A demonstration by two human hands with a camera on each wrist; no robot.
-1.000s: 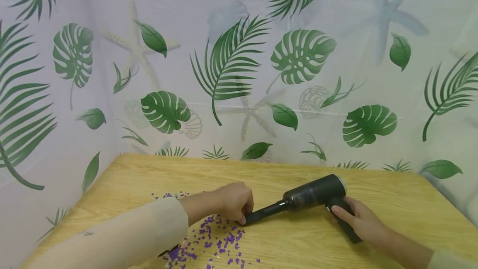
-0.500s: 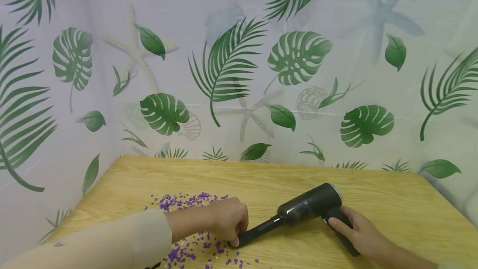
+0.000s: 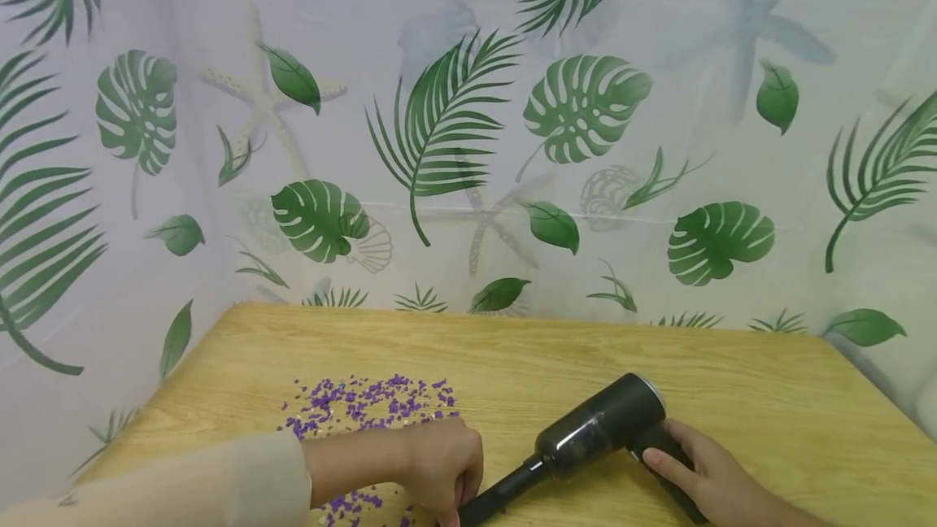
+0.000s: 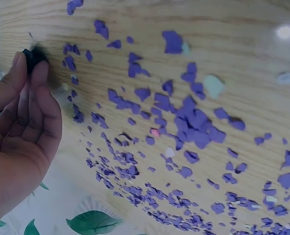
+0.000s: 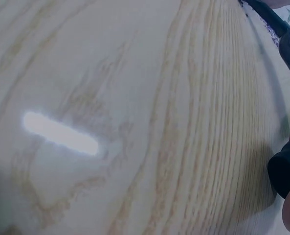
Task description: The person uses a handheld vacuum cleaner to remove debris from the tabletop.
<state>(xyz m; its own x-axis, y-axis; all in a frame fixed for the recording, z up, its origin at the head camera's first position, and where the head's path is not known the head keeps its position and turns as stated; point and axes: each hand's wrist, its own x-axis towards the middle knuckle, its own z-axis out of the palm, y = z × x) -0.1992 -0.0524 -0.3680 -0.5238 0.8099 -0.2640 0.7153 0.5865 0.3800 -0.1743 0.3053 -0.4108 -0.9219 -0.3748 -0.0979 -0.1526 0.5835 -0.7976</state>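
A black handheld vacuum cleaner with a clear dust cup lies slanted over the table, its nozzle pointing down to the left. My right hand grips its handle from the right, the thumb along the near side. The tip of the nozzle is pinched between the thumb and fingers of my left hand. Scattered purple paper bits lie under and beyond my left forearm. In the left wrist view, purple scraps spread out beside the hand, with a few pale and pink ones among them.
The wood-grain table reaches back to a white curtain printed with green leaves, which also hangs along the left side. Light glares off the tabletop in the right wrist view.
My left hand and the nozzle have moved toward the near edge, and the vacuum cleaner's body has tilted and come nearer with them. More purple bits show behind my left arm. Both hands keep their hold.
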